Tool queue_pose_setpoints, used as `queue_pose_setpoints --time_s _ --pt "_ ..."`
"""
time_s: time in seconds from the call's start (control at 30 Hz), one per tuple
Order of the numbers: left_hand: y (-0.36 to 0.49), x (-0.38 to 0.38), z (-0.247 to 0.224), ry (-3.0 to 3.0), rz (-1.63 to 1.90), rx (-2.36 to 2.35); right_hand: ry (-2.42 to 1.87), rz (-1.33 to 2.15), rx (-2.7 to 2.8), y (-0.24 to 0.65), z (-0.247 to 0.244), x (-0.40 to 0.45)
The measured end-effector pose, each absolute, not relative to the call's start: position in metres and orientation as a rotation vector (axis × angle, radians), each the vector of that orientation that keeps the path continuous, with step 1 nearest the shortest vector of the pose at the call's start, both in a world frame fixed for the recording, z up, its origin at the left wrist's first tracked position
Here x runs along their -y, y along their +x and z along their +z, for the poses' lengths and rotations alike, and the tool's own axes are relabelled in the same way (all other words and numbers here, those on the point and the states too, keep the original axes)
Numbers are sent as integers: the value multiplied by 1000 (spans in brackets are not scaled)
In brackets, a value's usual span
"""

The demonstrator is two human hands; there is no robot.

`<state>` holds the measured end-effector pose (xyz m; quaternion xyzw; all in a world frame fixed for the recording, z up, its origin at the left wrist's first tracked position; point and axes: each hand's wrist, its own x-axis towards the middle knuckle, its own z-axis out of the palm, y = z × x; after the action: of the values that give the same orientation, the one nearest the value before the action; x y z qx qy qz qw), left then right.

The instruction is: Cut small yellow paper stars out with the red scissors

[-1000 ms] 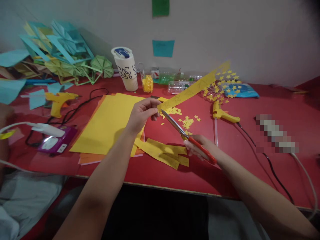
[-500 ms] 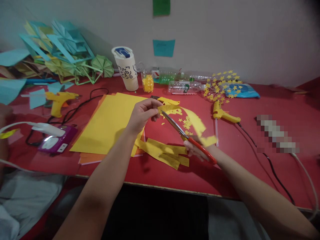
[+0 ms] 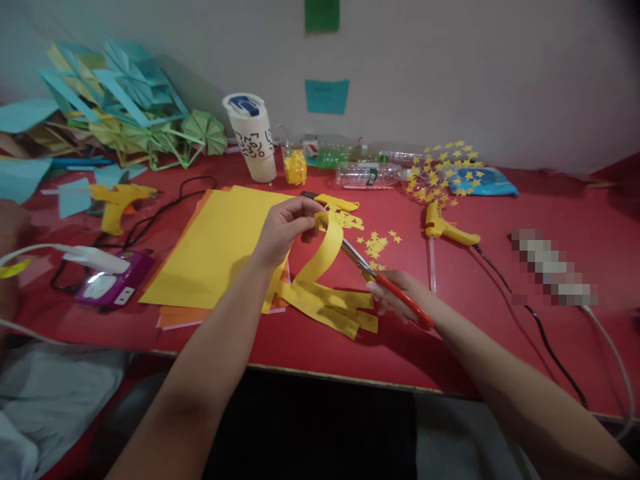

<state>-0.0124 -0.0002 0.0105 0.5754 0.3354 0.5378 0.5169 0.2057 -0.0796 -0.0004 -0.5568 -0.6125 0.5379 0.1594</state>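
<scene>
My left hand [image 3: 289,230] pinches one end of a curling yellow paper strip [image 3: 327,253], which bends down toward the table. In my right hand [image 3: 397,293] is a pair of red-handled scissors [image 3: 405,299]. Their blades point up and left and pass behind the strip near my left fingertips; the tips are hidden. Below, several cut yellow strips [image 3: 333,308] lie across one another on the red table. Beyond the blades lie a heap of small yellow paper stars [image 3: 376,245] and a yellow-handled tool [image 3: 337,202], with punched scraps beside it.
Yellow paper sheets [image 3: 215,253] lie stacked left of centre. Glue guns rest at left [image 3: 117,200] and right [image 3: 450,230], with trailing cords. A tumbler [image 3: 253,143], a cup of yellow bits [image 3: 295,167] and plastic bottles [image 3: 367,175] line the wall. Another person's arm [image 3: 10,233] shows at far left.
The strip's loose end has swung from the right, over my right wrist, down to the left of the scissors. Both hands have stayed nearly in place.
</scene>
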Motion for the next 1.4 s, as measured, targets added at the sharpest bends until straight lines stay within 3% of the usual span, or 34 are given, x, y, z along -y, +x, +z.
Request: queue_pose_setpoints --time_s 1.4 --pt "-12 -2 5 1342 1224 -840 -1554 1554 1719 208 -9 78"
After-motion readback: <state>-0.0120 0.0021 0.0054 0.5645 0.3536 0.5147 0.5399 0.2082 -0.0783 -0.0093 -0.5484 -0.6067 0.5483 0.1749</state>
